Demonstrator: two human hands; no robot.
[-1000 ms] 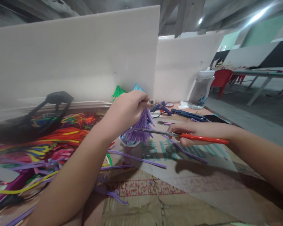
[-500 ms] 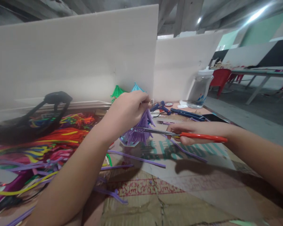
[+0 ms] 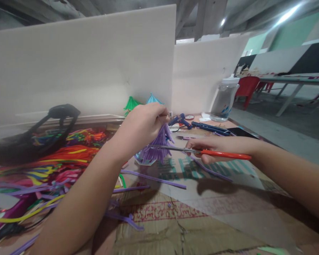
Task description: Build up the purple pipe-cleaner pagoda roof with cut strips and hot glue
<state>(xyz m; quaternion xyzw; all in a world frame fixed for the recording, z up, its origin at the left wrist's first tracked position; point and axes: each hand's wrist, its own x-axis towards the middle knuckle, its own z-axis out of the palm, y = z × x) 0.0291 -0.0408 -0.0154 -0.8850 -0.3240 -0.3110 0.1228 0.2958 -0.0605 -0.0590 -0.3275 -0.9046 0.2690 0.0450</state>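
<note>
My left hand (image 3: 150, 122) pinches the top of a purple cone of pipe cleaners (image 3: 162, 141), whose strands fan downward. Red-handled scissors (image 3: 223, 154) lie in my right hand (image 3: 210, 147), fingers closed round the handles. Their blades point left and reach across the purple strands; whether they cut into a strand I cannot tell. Beneath the cone is a clear faceted dish (image 3: 146, 163) holding purple bits. Behind my left hand stand a green cone (image 3: 132, 103) and a light blue cone (image 3: 153, 98) of similar make.
Loose purple pipe cleaners (image 3: 159, 180) lie on the table before me. Bundles of coloured pipe cleaners (image 3: 66, 154) and a black strapped object (image 3: 61, 112) are at left. Farther back are a blue glue gun (image 3: 181, 120), a dark blue long-handled tool (image 3: 211, 128) and a clear bottle (image 3: 224, 101).
The scissors and my right hand have shifted very slightly left. The whole view has drifted a little; my left hand keeps its pinch on the purple cone.
</note>
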